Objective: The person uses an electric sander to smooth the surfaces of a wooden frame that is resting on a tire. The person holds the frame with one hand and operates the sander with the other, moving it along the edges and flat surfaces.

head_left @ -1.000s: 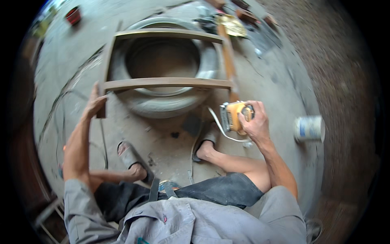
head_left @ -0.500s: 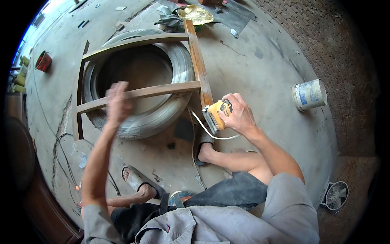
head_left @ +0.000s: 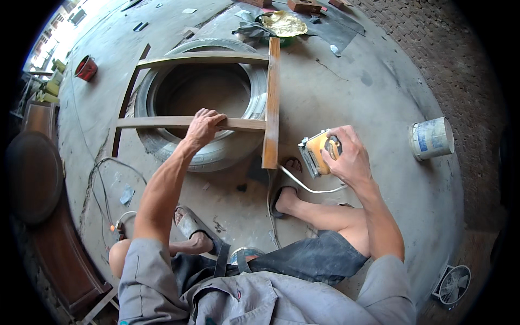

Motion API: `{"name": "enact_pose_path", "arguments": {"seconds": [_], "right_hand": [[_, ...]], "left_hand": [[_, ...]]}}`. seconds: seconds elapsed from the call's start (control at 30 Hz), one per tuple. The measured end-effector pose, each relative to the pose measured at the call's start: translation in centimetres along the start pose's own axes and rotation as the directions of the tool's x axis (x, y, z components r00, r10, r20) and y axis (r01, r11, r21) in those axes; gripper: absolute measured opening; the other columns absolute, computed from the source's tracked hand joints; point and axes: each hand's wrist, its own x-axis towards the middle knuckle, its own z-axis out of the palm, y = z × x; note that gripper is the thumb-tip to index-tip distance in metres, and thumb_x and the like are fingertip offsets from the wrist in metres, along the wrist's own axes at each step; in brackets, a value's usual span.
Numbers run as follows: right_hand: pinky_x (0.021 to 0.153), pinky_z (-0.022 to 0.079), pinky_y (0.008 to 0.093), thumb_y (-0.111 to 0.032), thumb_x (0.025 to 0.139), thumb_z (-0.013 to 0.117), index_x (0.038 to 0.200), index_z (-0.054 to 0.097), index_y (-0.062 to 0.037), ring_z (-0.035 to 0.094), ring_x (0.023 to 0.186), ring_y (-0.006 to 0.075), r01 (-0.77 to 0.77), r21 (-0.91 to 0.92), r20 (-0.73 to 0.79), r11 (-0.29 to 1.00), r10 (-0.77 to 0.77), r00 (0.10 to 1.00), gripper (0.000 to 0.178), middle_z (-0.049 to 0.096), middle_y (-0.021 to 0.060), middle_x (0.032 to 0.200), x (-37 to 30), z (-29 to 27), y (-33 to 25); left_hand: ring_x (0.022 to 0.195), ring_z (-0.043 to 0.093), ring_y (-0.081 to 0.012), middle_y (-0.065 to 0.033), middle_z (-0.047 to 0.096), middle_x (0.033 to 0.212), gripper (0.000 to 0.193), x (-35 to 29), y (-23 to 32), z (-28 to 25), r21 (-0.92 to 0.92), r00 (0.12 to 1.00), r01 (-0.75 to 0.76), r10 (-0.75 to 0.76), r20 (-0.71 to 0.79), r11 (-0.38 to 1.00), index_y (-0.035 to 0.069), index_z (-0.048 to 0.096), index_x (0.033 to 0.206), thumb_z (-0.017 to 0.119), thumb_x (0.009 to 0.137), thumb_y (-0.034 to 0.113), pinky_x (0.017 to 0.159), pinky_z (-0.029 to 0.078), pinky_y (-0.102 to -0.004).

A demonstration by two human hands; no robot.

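A wooden frame [head_left: 272, 97] lies across a large tire [head_left: 214, 157]. Two crossbars join its long side pieces, and the right-hand piece is lighter brown. My left hand [head_left: 203, 129] is closed over the near crossbar [head_left: 154, 122], right of its middle. In my right hand [head_left: 352, 156] is a yellow power sander [head_left: 315, 153], held in the air to the right of the frame, apart from the wood. Its flat pad faces left, towards the frame's near right end, and a white cord [head_left: 303, 186] hangs below it.
A white bucket [head_left: 430, 138] lies on its side at the right, with a fan [head_left: 454, 285] below it. A red bucket [head_left: 85, 69] stands far left. Dark cables [head_left: 99, 181] run over the concrete floor at left. Beyond the frame lies a gold-coloured crumpled sheet [head_left: 284, 24].
My left hand has moved right along the near crossbar and closed on it. The sander has come away from the frame's right side piece. The frame has turned slightly.
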Motion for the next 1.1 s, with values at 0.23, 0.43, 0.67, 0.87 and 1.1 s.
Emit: {"name": "enact_pose_path", "arguments": {"seconds": [0.23,0.43,0.67,0.87,1.1], "right_hand": [[0.09,0.054,0.0434,-0.017,0.08,0.079,0.11,0.063,-0.0065,0.065,0.102,0.035,-0.003,0.408,0.174,0.913,-0.075,0.982,0.035,0.061,0.0147,0.107,-6.7,1.3,-2.8],[0.088,0.056,0.0462,-0.021,0.081,0.079,0.111,0.064,-0.0086,0.063,0.102,0.0367,0.162,0.375,0.21,0.913,-0.254,0.944,0.036,0.061,0.0142,0.11,-8.9,3.2,-4.7],[0.085,0.055,0.0491,-0.019,0.08,0.078,0.111,0.062,-0.0094,0.061,0.105,0.0365,0.113,0.164,0.148,0.98,-0.138,0.979,0.036,0.058,0.0131,0.111,-7.8,3.3,-2.7],[0.083,0.057,0.0518,-0.022,0.082,0.075,0.113,0.06,-0.0115,0.061,0.107,0.0385,0.12,0.132,0.141,0.984,-0.138,0.98,0.036,0.057,0.0139,0.111,-5.4,5.8,-2.6],[0.091,0.053,0.0522,-0.027,0.082,0.076,0.114,0.06,-0.0122,0.062,0.106,0.0407,0.08,0.161,0.133,0.984,-0.102,0.986,0.038,0.059,0.016,0.111,-2.0,7.0,-2.5]], "left_hand": [[0.105,0.066,-0.0235,-0.0041,0.073,0.105,0.024,-4.5,-1.9,-3.0,0.364,0.997,0.056,-0.07,0.025,0.93,0.013,0.072,0.109,0.059,0.089,0.01,0.099,0.045,-0.042],[0.12,0.062,-0.0297,-0.0083,0.071,0.115,0.028,-8.9,1.6,-4.2,0.277,0.961,0.241,-0.269,0.067,0.93,0.009,0.071,0.112,0.059,0.087,0.007,0.102,0.048,-0.0462],[0.116,0.057,-0.0403,-0.0223,0.058,0.12,0.053,-14.6,16.7,-0.1,-0.041,0.815,0.522,-0.512,-0.271,0.852,-0.003,0.054,0.123,0.073,0.087,0.031,0.094,0.05,-0.0481],[0.094,0.069,-0.0437,-0.0252,0.07,0.1,0.056,-17.9,18.2,1.4,-0.098,0.663,0.747,-0.724,0.194,0.658,0.003,0.052,0.114,0.061,0.098,0.056,0.079,0.053,-0.0537],[0.099,0.068,-0.0454,-0.0265,0.07,0.104,0.061,-23.3,15.2,-0.9,-0.121,0.639,0.767,-0.729,0.246,0.631,0.003,0.053,0.118,0.058,0.098,0.06,0.085,0.053,-0.0529]]}}
